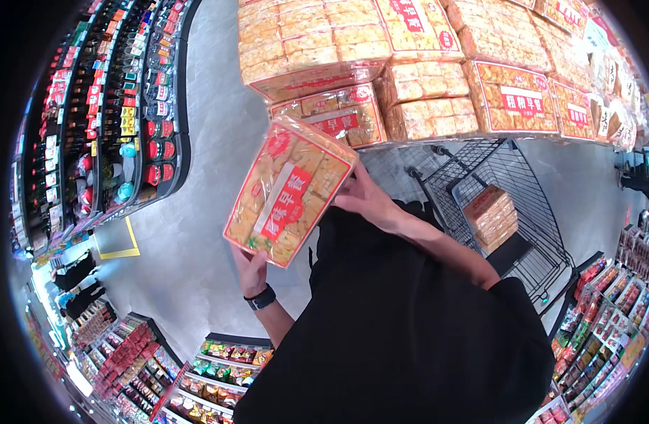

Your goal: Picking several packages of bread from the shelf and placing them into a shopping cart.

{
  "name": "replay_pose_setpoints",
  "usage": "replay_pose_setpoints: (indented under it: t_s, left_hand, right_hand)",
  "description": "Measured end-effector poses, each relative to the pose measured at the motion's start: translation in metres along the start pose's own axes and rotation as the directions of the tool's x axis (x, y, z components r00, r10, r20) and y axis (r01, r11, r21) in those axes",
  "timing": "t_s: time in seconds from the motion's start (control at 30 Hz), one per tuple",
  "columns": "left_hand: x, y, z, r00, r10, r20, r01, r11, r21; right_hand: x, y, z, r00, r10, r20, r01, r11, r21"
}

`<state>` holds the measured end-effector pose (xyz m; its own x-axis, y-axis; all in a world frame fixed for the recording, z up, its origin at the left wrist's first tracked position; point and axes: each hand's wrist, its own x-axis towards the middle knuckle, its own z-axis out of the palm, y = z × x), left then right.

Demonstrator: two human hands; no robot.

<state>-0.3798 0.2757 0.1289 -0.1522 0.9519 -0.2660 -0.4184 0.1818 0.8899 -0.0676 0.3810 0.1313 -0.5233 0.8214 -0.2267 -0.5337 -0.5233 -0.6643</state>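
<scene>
A clear-wrapped pack of pale golden pastry-like snack blocks [266,196], with a red-edged printed face, is tilted between my two hands. My left hand [251,273], with a dark watch band at the wrist, grips its lower end. My right hand [369,201] holds its upper right side, the fingers partly hidden by the pack. Just beyond it stands a large stack of similar packs [327,119], some with printed faces and some showing rows of blocks. The held pack overlaps the stack's near left corner in view.
A wire shopping cart [541,212] stands at the right with a similar pack [491,214] in it. Curved shelves of bottles [184,106] line the left. Snack shelves [229,363] are at the bottom, more shelves [594,318] at the lower right. People [78,270] are at the far left.
</scene>
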Motion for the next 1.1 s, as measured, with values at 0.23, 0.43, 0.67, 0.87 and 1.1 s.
replay_pose_setpoints:
  t_s: [0.23,0.43,0.67,0.87,1.1]
  left_hand:
    - [-0.038,-0.042,0.064,0.927,0.132,-0.351,-0.212,0.957,-0.198]
    - [-0.026,-0.082,0.139,0.78,0.125,0.613,-0.005,0.981,-0.194]
    - [-0.03,-0.102,0.324,0.54,-0.425,0.726,0.085,0.886,0.456]
    - [-0.097,-0.08,0.48,0.214,-0.351,0.911,-0.278,0.872,0.402]
    - [-0.214,-0.085,0.607,0.205,0.272,0.94,-0.002,0.961,-0.278]
  right_hand:
    - [-0.074,-0.046,0.022,0.908,-0.348,0.233,0.417,0.797,-0.436]
    - [-0.177,-0.059,-0.045,0.821,-0.566,0.073,0.484,0.622,-0.616]
    - [-0.331,-0.043,-0.156,0.244,-0.652,-0.717,0.531,0.709,-0.464]
    - [-0.442,-0.031,-0.278,-0.228,-0.602,-0.765,0.184,0.745,-0.641]
    - [-0.462,0.019,-0.397,-0.236,-0.471,-0.85,-0.176,0.881,-0.439]
